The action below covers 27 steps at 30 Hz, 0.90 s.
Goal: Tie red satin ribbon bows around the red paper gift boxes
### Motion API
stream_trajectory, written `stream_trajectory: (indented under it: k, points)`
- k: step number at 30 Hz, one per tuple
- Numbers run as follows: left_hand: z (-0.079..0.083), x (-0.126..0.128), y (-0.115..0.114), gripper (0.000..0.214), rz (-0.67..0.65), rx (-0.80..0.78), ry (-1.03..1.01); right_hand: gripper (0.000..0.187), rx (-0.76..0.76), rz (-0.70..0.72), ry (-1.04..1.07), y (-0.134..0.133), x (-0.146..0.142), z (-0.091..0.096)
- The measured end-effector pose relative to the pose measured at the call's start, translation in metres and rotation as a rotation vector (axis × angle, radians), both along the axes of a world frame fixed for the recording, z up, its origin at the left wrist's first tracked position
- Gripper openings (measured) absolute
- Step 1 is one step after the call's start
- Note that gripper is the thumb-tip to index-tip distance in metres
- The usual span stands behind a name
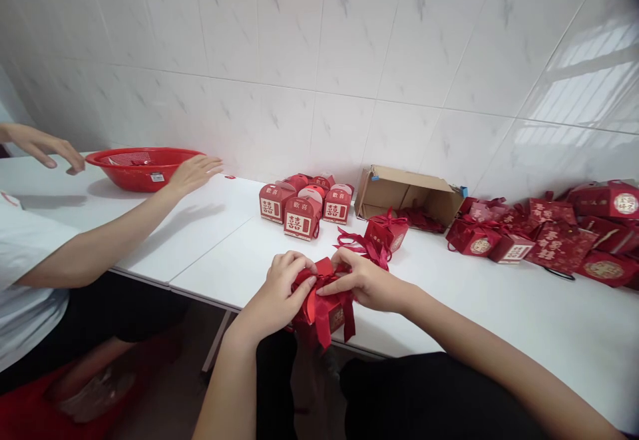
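Two bare hands, the left hand [282, 293] and the right hand [372, 285], meet over a red box [337, 321] low in the middle of the frame, by the near edge of the table [449, 310]. Thumbs and fingers make a narrow pinch on the ribbon [323, 325] at its top; I cannot tell which fold each one has. One hand comes from each side, maybe so the box won't tip. The fingers hide much of its top. Just past the right hand is a second box [394, 232], and its loose ribbon may get in the way. Small boxes [302, 217] stand in a bunch at the middle. Right of them a carton [364, 194] lies open, maybe for easy reach, and more boxes [554, 240] pile up at the right. At the upper left, another person's hands [192, 174] are by a red tub [134, 179].
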<state>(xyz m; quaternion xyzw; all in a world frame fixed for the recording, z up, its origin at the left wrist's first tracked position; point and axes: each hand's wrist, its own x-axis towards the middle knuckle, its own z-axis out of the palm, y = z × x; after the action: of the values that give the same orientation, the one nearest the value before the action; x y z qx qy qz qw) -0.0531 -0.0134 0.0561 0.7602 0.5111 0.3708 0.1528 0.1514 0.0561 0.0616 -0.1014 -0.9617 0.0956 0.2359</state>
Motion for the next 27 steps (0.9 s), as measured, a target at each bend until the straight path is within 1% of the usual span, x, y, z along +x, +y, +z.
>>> stream_trajectory:
  k: [3, 6, 10, 13, 15, 18, 20, 22, 25, 27]
  points:
    - [-0.001, -0.001, 0.000, 0.014, -0.010, -0.023, -0.001, 0.047, 0.001, 0.015, 0.017, 0.001, 0.000, -0.002]
    - [-0.001, 0.001, -0.001, 0.016, -0.001, -0.031, -0.057, 0.044, -0.014, 0.017, 0.041, 0.002, 0.000, -0.003]
    - [-0.001, 0.008, 0.000, 0.018, -0.066, -0.067, -0.148, 0.041, -0.015, 0.029, 0.072, 0.002, 0.000, -0.004]
    - [-0.003, 0.011, 0.004, 0.018, 0.014, -0.032, -0.194, 0.041, -0.035, 0.035, 0.084, 0.001, 0.000, -0.003]
    - [-0.005, 0.011, 0.007, 0.023, 0.076, -0.011, -0.203, 0.042, -0.047, 0.038, 0.084, 0.000, 0.000, -0.003]
    - [-0.005, 0.008, 0.009, 0.031, 0.107, 0.000, -0.208, 0.043, -0.052, 0.039, 0.080, 0.000, 0.000, -0.002]
    - [-0.005, 0.005, 0.008, 0.027, 0.104, 0.013, -0.213, 0.041, -0.048, 0.033, 0.077, -0.001, 0.000, -0.002]
    - [-0.004, 0.001, 0.006, 0.020, 0.042, 0.004, -0.205, 0.040, -0.043, 0.027, 0.074, 0.000, 0.000, -0.002]
    - [-0.001, -0.003, 0.001, 0.024, -0.124, -0.050, -0.208, 0.041, -0.046, 0.026, 0.077, 0.000, 0.001, -0.003]
    - [0.000, -0.005, 0.000, 0.021, -0.184, -0.078, -0.249, 0.042, -0.057, 0.028, 0.083, 0.000, 0.001, -0.004]
